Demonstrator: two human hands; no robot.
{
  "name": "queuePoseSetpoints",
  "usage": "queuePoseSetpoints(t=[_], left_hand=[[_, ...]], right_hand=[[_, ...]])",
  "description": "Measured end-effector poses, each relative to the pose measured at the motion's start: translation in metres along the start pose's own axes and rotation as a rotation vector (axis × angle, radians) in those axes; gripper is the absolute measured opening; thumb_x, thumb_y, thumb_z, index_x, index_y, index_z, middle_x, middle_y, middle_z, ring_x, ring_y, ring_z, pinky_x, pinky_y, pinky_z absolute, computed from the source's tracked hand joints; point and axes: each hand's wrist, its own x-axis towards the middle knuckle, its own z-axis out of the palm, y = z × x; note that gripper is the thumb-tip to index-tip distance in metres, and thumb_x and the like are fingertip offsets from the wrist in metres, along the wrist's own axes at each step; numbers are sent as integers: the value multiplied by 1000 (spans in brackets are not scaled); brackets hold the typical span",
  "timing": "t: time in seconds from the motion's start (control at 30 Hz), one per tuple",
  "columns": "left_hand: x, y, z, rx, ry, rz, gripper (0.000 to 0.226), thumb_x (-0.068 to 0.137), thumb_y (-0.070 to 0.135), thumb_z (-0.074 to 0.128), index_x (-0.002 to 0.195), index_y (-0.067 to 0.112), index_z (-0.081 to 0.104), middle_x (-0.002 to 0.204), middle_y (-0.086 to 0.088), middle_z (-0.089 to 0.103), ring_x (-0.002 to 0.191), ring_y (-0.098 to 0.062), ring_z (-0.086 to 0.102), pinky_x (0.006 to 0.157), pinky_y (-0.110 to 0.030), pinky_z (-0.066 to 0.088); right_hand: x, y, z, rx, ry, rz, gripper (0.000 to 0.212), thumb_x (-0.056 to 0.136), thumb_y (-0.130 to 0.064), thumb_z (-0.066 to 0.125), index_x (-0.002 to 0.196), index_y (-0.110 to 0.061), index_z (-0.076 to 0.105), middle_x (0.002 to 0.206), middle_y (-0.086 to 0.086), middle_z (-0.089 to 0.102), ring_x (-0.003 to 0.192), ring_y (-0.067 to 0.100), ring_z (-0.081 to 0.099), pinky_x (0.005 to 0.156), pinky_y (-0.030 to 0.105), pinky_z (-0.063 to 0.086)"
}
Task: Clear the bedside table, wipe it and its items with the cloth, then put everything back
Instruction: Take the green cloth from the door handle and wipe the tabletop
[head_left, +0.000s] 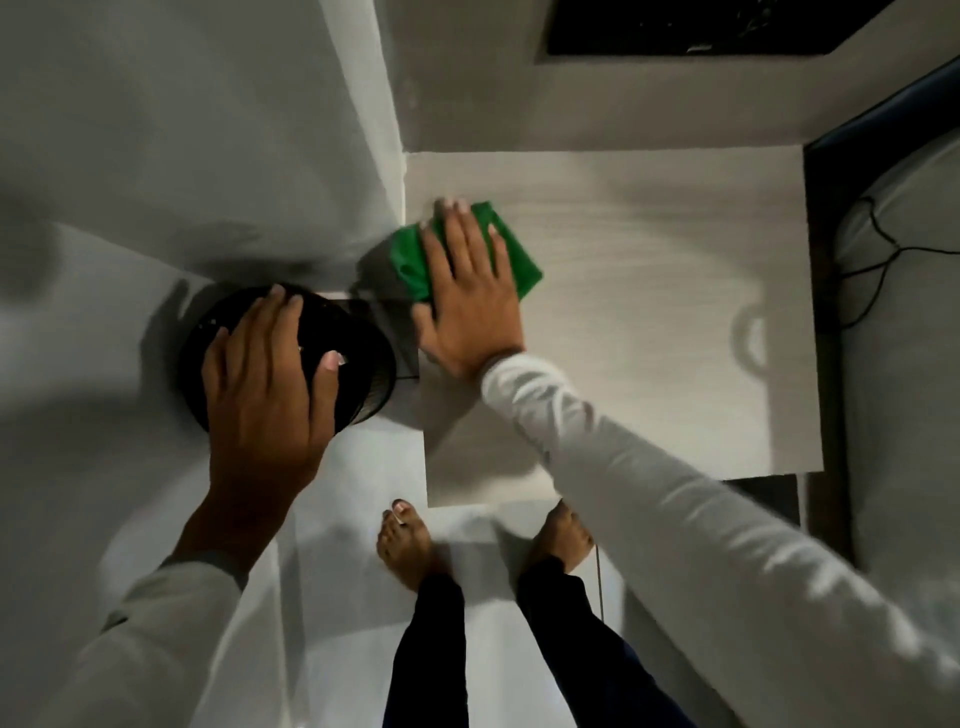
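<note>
Cloth (511, 257), green and folded, lies under my right hand (467, 296) at the tabletop's (675, 312) far left corner, fingers (457, 234) flat and slightly spread, pressing it down. Bare tabletop stretches right of that hand. My left hand (265, 374) cups a black round object (291, 358), perhaps a lamp, off the left edge. No writing is readable.

The right hand (470, 291) lies flat, palm down, fingers (457, 234) spread and stretched forward, its white-sleeved arm reaching in from the lower right. The left hand (270, 374) curves downward, fingers (280, 306) draped forward, thumb out beside them.
</note>
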Motion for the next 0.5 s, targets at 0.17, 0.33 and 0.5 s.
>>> queuePoseSetpoints(t=[0.17,0.33,0.5], left_hand=[[-16,7,-15,-26,-73,-28,54,105,33,36,148,1,44,156,-20,46,143,-38,44,118,-56,31],[-28,23,-18,-27,-134,-31,58,104,40,34,147,3,45,156,-18,46,145,-36,44,119,-56,30],[-24,38,-31,15,-112,77,60,109,44,28,149,2,45,156,-19,47,142,-37,47,117,-56,35]], right_hand=[[-68,-3,12,-15,-42,78,74,96,-43,37,162,-13,21,171,16,11,160,31,6,129,49,8],[-91,-26,9,146,-26,349,90,88,-41,51,163,-12,12,172,17,1,160,32,-2,130,48,1],[-106,-18,-21,366,-36,348,87,86,-37,42,162,-10,11,171,20,-3,160,35,-6,129,50,5]])
